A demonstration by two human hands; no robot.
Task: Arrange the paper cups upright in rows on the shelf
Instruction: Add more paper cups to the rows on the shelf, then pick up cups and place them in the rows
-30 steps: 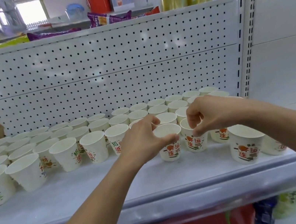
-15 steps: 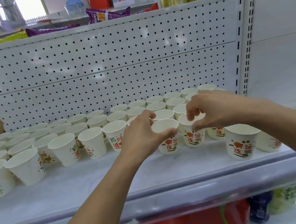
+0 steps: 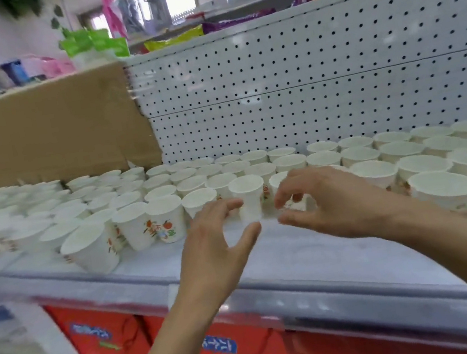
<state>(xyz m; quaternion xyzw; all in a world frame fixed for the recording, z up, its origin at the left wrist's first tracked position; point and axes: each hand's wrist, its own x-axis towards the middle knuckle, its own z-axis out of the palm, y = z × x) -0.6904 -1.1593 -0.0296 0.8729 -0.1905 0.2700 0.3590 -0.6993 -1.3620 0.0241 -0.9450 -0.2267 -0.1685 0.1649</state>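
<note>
My left hand [image 3: 221, 241] is spread wide, thumb out and fingers straight, holding nothing. Its fingertips are just beside an upright paper cup [image 3: 248, 197], and my right hand [image 3: 324, 205] curves in a loose C on that cup's other side, thumb and forefinger parted; blur hides whether either hand touches a cup. That cup stands at the front of the paper cups [image 3: 285, 164], which sit upright in rows along the white shelf [image 3: 314, 252] with a few at the left leaning, before a pegboard back panel [image 3: 316, 71] and a cardboard box [image 3: 44, 127], above red packages [image 3: 104, 335].
</note>
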